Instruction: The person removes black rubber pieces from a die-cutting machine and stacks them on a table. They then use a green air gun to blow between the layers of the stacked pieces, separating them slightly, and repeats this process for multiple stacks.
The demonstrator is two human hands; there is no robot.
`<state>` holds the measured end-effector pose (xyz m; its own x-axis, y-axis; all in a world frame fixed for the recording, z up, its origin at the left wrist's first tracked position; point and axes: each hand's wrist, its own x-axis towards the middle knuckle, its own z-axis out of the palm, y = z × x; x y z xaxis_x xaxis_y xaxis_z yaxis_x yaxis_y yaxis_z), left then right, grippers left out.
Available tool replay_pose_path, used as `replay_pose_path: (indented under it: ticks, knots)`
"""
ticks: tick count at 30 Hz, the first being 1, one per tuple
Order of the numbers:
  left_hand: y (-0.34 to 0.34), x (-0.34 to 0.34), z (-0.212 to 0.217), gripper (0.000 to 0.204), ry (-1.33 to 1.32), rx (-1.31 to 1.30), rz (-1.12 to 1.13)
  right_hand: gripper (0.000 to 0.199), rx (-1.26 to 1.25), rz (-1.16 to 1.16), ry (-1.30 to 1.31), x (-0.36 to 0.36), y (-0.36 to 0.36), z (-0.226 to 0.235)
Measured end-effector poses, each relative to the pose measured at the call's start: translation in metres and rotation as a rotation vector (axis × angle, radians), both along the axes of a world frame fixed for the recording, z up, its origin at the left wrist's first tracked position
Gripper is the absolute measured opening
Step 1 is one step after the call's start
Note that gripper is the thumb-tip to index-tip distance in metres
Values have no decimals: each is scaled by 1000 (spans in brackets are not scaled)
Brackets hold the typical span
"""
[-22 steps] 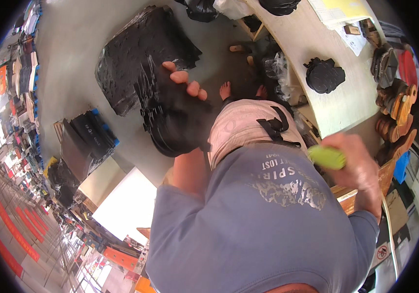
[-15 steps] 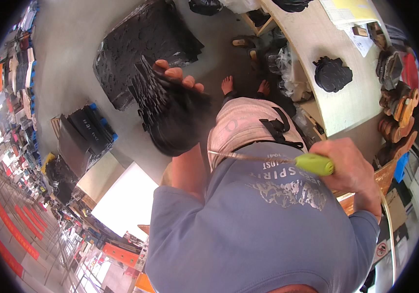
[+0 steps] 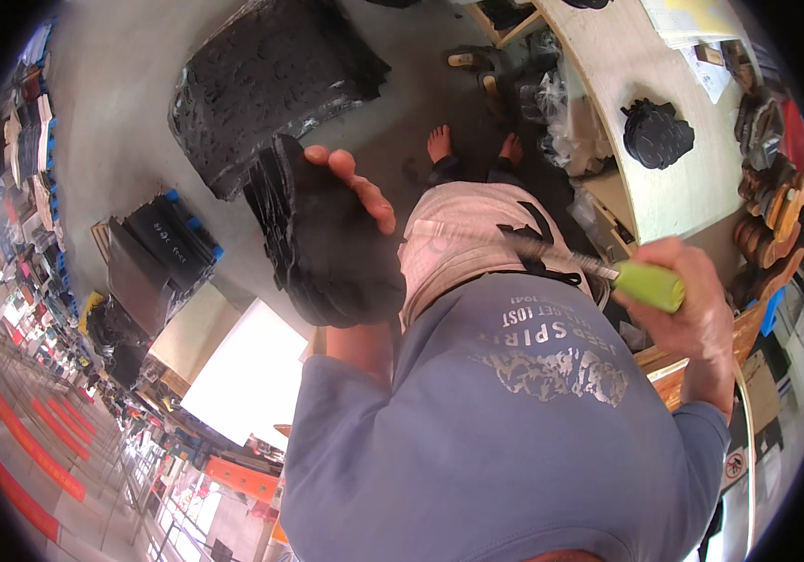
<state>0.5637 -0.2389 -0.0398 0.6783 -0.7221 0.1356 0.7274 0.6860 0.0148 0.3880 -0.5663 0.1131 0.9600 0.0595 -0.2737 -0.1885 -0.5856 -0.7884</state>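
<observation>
Left hand (image 3: 350, 187) grip closed on a stack of black rubber soles (image 3: 322, 244): fingers curl over the top edge, palm behind, stack held up in front of the torso, above the lap. Right hand (image 3: 692, 314) grip fully closed, fist around the lime-green handle (image 3: 650, 286) of a tool; its thin metal shaft (image 3: 552, 251) runs left toward the stack, tip blurred, can't tell if it touches.

Below the stack: pale shorts (image 3: 463, 244), bare feet (image 3: 472, 145) on grey floor (image 3: 121, 112). Large black rubber sheet (image 3: 271, 80) lies on the floor just beyond the stack. More black sheets in a blue-edged crate (image 3: 163, 253) to the left.

Curved pale desk (image 3: 646, 103) at upper right: one black sole pile (image 3: 657, 134) on it, yellow paper sheets (image 3: 688, 19) at the far end. Clear plastic bags (image 3: 566, 117) bunched under the desk edge. Brown wooden shoe forms (image 3: 777, 220) stacked at the right rim. Small round red-and-white sign (image 3: 732, 464) low right. Red stripes (image 3: 37, 450) on the floor at lower left.
</observation>
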Motion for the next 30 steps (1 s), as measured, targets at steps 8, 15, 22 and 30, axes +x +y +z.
replay_pose_path:
  ticks: [8,15,22,30]
  knots:
    - [-5,-17,26,39,-55,463,263,40,146,12,95,5,6,-14]
    - [-9,-22,15,60,39,478,262,30,134,-90,10,-1,0,-1]
    - [-15,-2,-50,91,-505,391,106,31,-55,-160,134,-4,-13,11]
    - [-25,-13,-62,82,-282,412,117,33,15,-210,210,-6,-17,23]
